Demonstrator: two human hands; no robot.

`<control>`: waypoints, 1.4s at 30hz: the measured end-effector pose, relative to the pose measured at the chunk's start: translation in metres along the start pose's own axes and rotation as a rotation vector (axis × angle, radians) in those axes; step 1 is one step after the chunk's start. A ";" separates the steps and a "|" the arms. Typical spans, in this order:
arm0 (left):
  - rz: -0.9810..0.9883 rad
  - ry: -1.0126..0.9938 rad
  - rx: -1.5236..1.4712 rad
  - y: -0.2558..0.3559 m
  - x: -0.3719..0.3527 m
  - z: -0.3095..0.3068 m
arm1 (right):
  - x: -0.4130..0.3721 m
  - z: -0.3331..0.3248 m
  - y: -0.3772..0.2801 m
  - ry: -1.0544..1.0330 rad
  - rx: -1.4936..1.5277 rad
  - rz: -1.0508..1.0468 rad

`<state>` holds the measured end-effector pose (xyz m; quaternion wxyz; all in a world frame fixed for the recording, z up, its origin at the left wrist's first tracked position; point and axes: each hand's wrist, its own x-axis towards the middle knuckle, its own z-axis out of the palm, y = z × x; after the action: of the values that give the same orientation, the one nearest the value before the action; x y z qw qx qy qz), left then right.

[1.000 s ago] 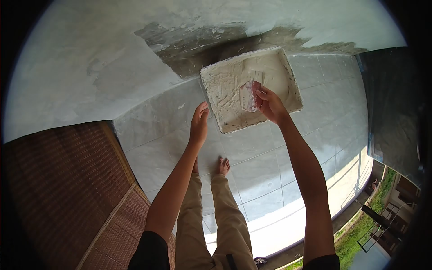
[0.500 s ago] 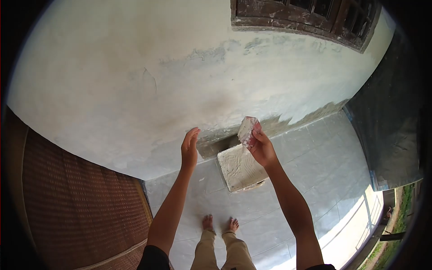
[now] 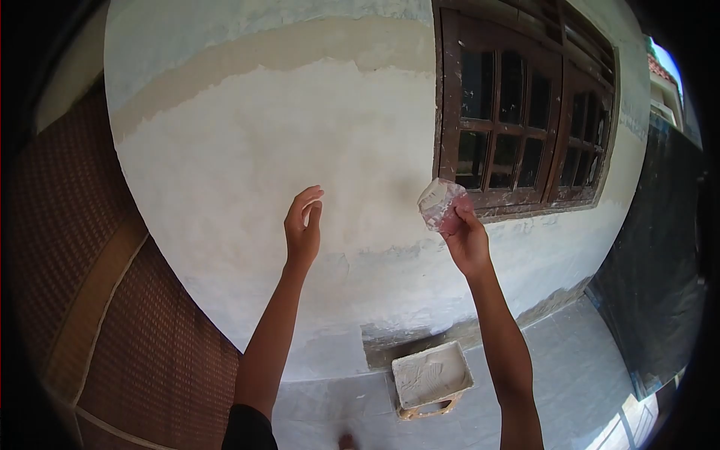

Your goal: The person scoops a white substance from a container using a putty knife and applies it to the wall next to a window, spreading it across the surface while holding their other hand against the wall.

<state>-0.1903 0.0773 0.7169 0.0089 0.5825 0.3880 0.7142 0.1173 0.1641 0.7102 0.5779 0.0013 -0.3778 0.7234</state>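
My right hand grips a flat reddish scraper smeared with whitish paste, raised in front of the wall near the window's lower left corner. To the left, my left hand is held up before the pale wall, fingers curved and apart, with nothing in it. Below my hands, a rectangular tray of whitish paste rests on a support close to the wall's base. The wall shows patchy coating, with a darker beige band higher up and a bare grey strip at the bottom.
A brown wooden window with glass panes is at the upper right. Woven brown matting stands on the left, and a dark sheet hangs on the right. Grey tiled floor runs along the wall.
The view has tilted up, showing more wall and window, and the tray now sits lower in it. My right hand has risen with the scraper; my left hand is up too, still empty.
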 end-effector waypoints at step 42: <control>0.622 0.203 1.079 -0.049 0.203 -0.084 | 0.238 0.190 0.083 -0.199 -1.764 -1.605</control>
<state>-0.3478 0.1598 0.8551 -0.5311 0.5198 0.5050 0.4389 -0.1137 0.2546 0.9051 0.6345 -0.1041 -0.6784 -0.3556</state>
